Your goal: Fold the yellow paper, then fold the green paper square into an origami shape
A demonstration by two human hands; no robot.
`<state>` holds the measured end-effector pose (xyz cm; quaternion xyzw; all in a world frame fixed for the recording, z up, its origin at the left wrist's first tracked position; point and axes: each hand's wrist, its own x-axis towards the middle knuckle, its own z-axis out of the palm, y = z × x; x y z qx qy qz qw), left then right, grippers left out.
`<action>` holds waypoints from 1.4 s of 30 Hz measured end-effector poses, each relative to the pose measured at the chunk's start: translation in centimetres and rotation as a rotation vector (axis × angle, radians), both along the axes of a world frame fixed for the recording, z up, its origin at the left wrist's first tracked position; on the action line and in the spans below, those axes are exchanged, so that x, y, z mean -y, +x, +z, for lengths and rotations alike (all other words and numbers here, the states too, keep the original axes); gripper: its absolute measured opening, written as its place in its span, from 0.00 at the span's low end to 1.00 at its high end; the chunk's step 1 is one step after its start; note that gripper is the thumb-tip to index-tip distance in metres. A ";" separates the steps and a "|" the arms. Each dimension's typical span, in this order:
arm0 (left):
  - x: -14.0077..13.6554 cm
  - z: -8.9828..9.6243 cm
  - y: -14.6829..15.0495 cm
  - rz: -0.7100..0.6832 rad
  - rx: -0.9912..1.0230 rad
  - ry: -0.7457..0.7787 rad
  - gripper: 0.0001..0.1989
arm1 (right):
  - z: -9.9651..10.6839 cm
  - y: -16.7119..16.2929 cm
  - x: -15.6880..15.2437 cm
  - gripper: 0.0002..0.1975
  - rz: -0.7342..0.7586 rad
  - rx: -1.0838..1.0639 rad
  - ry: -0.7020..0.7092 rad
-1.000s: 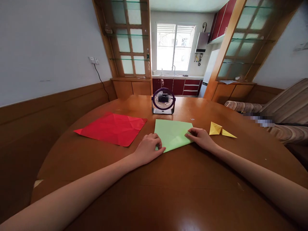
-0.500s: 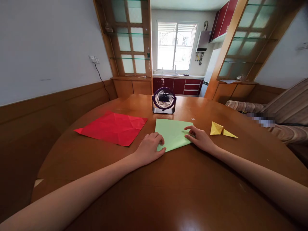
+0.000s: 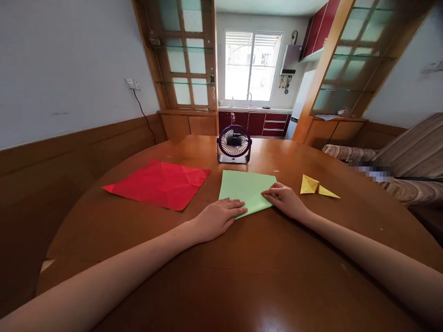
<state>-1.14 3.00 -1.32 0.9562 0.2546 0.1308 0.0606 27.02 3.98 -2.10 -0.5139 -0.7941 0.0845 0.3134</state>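
A sheet of light green paper [image 3: 244,186] lies on the wooden table with its near edge slanting up to the right. My left hand [image 3: 221,216] rests flat on the paper's near left part, fingers stretched out over it. At the right side, my right hand [image 3: 281,199] has its thumb and forefinger brought together on the green paper; exactly what part they pinch is hard to make out. To the left lies a creased red sheet of paper [image 3: 162,184]. A folded yellow paper piece [image 3: 309,185] with a pointed tail sits to the right.
A small purple fan [image 3: 234,142] stands on the table [image 3: 242,272] behind the green paper. The table's rounded edge curves away on both sides. A striped sofa [image 3: 415,152] is at the right, and glass-shelved cabinets flank the kitchen opening.
My left hand has flattened, its fingers reaching further right over the green paper. My right thumb and forefinger have closed together. The view has shifted slightly.
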 end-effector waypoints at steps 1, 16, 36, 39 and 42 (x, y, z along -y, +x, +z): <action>0.0 0.0 0.0 -0.002 0.003 0.000 0.23 | 0.0 0.0 0.0 0.13 -0.010 0.003 -0.001; 0.1 -0.2 0.1 0.007 0.070 -0.019 0.20 | -0.2 0.1 -0.2 0.13 0.010 0.062 0.075; 0.1 -0.3 0.3 0.030 0.089 -0.053 0.21 | 0.2 -0.3 0.3 0.15 -0.032 0.149 0.103; 0.1 -0.3 0.3 0.030 0.092 -0.049 0.21 | 0.6 -0.7 0.7 0.16 -0.039 0.183 0.125; 0.2 -0.2 0.3 0.034 0.086 -0.053 0.21 | 0.7 -1.0 1.0 0.15 -0.053 0.224 0.152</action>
